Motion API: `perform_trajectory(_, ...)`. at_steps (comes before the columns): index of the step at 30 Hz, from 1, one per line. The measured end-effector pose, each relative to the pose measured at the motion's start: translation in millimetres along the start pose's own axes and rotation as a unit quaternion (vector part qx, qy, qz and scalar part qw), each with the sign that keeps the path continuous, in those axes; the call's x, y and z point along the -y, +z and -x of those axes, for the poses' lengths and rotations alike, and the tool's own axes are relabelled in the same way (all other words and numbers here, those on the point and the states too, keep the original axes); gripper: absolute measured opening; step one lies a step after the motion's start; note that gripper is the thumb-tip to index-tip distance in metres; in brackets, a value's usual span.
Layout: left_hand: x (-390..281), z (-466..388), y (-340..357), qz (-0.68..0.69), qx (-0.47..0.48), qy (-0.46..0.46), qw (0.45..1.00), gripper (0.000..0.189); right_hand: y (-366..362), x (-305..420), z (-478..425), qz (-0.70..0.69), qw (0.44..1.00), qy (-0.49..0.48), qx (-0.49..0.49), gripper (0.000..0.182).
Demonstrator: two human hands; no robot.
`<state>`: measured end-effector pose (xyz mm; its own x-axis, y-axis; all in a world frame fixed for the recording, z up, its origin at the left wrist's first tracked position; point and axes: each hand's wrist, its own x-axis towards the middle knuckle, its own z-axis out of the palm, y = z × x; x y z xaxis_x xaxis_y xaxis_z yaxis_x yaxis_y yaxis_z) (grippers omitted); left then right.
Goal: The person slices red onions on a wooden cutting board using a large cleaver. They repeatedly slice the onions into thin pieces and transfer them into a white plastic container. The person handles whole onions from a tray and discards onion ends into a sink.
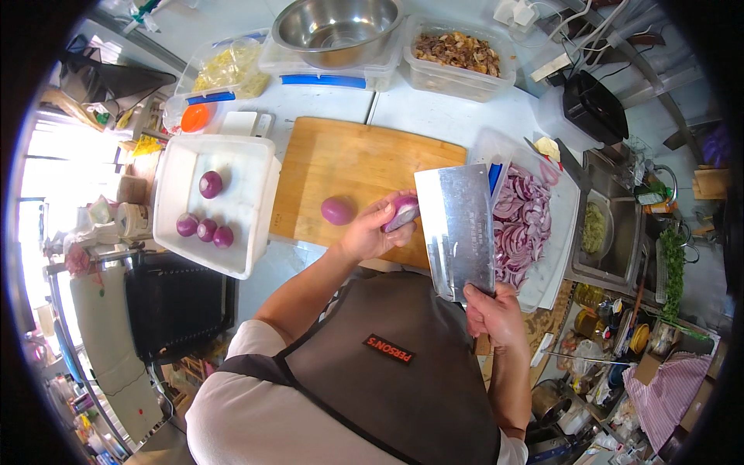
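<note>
My left hand [376, 228] holds a red onion [402, 213] above the front part of a wooden cutting board [372, 151]. In my right hand [494, 311] is the handle end of a broad steel cleaver [456, 229], its blade raised flat towards the camera just right of that onion. Another red onion [338, 210] lies on the board, left of my left hand. Several whole red onions [210, 184] rest in a white plastic bin [264, 203] at the left. Sliced red onion [520, 224] fills part of a clear plastic container at the right, partly behind the cleaver.
Along the back stand a steel bowl [337, 35] on a lidded box, a tub of brown chopped food [459, 55] and a container of yellowish food [232, 67]. A black container [596, 107] stands at the back right. Beyond the sliced onion is a steel sink [616, 250].
</note>
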<state>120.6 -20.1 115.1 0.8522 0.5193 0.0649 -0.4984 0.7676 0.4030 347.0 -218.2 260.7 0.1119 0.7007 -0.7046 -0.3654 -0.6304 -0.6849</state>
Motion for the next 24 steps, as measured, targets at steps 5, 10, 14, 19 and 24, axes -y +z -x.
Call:
perform_trajectory(5, 2.8, 0.1, 0.3, 0.003, -0.022, -0.024, 0.999, 0.054, -3.6, 3.1, -4.2, -0.031, 0.998, 0.057, 0.003, 0.031)
perform_trajectory(10, 10.9, 1.1, -2.9, -0.026, -0.048, -0.078, 0.995, 0.046, -9.2, -1.0, -18.9, -0.065, 0.993, 0.091, 0.034, 0.03)
perform_trajectory(14, 19.6, 3.6, -3.6, -0.048, -0.1, -0.107, 0.988, 0.04, -10.8, -0.4, -38.5, -0.078, 0.989, 0.109, 0.067, 0.038)
perform_trajectory(19, 24.0, 8.9, -18.9, -0.067, -0.128, -0.131, 0.981, 0.037, -4.0, 1.8, -59.6, -0.072, 0.988, 0.108, 0.079, 0.037)
perform_trajectory(24, 19.6, 9.8, -38.6, -0.147, -0.154, -0.099, 0.972, 0.04, 0.5, -1.5, -80.2, -0.074, 0.99, 0.094, 0.069, 0.034)
